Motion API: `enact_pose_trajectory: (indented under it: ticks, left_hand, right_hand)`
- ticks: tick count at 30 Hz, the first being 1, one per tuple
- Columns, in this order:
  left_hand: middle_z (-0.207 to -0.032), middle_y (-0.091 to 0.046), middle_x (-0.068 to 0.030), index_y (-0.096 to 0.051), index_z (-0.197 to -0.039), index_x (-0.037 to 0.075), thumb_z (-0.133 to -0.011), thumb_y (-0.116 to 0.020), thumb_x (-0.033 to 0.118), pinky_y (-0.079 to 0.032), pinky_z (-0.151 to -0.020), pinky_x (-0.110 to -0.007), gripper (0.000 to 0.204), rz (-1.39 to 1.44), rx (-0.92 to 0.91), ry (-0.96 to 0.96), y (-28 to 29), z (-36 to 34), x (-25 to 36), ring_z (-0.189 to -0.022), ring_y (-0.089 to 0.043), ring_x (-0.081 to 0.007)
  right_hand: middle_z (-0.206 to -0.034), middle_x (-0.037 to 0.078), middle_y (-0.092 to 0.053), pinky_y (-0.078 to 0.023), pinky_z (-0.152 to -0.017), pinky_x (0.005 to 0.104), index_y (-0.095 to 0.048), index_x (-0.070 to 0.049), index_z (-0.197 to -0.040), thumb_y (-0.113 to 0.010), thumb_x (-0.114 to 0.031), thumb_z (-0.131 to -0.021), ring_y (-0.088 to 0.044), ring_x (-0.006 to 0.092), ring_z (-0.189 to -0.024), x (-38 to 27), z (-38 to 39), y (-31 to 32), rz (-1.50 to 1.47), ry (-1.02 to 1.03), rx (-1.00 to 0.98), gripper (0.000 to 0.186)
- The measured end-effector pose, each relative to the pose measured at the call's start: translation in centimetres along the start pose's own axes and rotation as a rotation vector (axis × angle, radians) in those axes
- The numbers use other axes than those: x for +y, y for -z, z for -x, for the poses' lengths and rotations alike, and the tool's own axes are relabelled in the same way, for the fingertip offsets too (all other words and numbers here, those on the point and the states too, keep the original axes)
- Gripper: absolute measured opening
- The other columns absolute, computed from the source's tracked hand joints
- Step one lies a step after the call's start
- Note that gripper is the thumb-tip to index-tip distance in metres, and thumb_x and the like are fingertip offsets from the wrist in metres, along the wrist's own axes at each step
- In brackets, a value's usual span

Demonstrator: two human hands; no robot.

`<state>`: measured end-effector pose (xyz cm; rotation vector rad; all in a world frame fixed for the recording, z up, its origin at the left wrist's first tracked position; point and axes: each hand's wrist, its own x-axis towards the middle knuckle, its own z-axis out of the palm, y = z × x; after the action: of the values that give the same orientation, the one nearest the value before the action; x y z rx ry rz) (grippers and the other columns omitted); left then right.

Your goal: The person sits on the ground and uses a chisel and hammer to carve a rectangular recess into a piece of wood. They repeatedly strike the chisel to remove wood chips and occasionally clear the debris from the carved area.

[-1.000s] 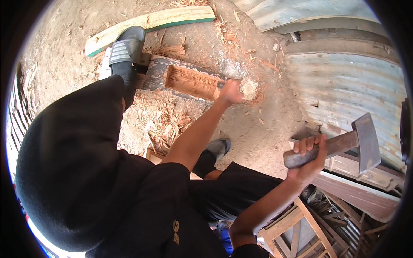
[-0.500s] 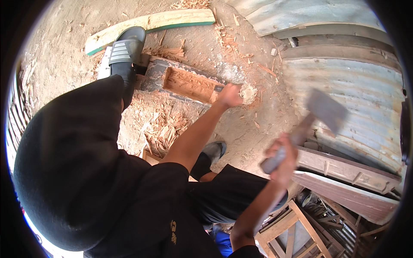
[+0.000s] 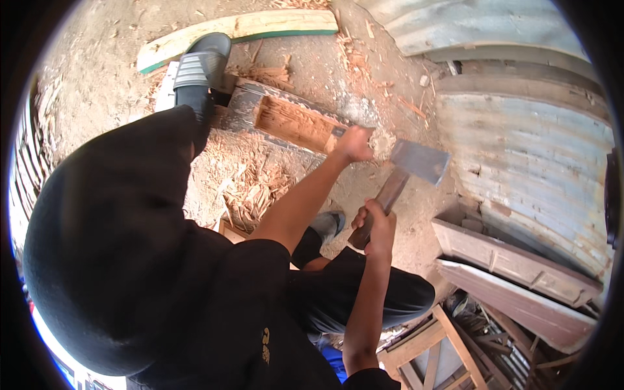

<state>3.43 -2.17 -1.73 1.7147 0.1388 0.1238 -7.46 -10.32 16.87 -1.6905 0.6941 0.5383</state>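
While apart, hands (image 3: 355, 143) (image 3: 380, 227) around hammer (image 3: 394, 187) and chisel (image 3: 338, 131).

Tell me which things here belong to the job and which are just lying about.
In the job:
axe-like tool, in the right hand
chisel-like tool, in the left hand
hollowed timber

Apparently just lying about:
green-edged plank
wood chips
wooden frame, lower right

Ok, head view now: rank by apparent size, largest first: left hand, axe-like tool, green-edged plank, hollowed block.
1. Green-edged plank and hollowed block: too alike to rank
2. Axe-like tool
3. Left hand
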Motion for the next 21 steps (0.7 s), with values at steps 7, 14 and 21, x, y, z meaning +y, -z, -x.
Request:
enact_pose_trajectory:
  ticks: [7,14,21]
  left_hand:
    - [-0.074,-0.059,-0.0267,-0.060,-0.082,-0.005,-0.054,-0.058,0.011,-0.049,-0.070,-0.044,0.032,-0.082,-0.006,-0.004,0.2,-0.3,-0.2,-0.074,-0.059,-0.0417]
    - [-0.077,-0.060,-0.0258,-0.060,-0.083,-0.002,-0.057,-0.057,0.011,-0.048,-0.071,-0.045,0.029,-0.052,-0.037,0.040,-0.6,-0.6,0.5,-0.077,-0.059,-0.0412]
    - [-0.078,-0.059,-0.0270,-0.061,-0.084,-0.002,-0.057,-0.057,0.010,-0.048,-0.071,-0.045,0.030,-0.046,0.031,-0.027,-0.1,-0.4,0.0,-0.077,-0.058,-0.0431]
  right_hand:
    - [-0.056,-0.001,-0.038,-0.036,-0.044,0.0234,-0.046,-0.009,-0.071,-0.056,-0.019,-0.084,-0.039,0.0091,-0.047,-13.5,6.5,3.1,-0.006,0.538,0.376,0.020]
    - [-0.065,0.004,-0.044,-0.042,-0.057,0.0301,-0.048,-0.007,-0.077,-0.047,-0.021,-0.088,-0.047,0.0153,-0.061,-10.0,0.8,3.2,0.153,0.928,0.355,0.019]
    - [-0.056,0.004,-0.046,-0.038,-0.044,0.0292,-0.051,-0.004,-0.073,-0.060,-0.017,-0.079,-0.044,0.0141,-0.045,-1.2,-0.9,-0.2,-0.104,-0.005,0.024,0.017]
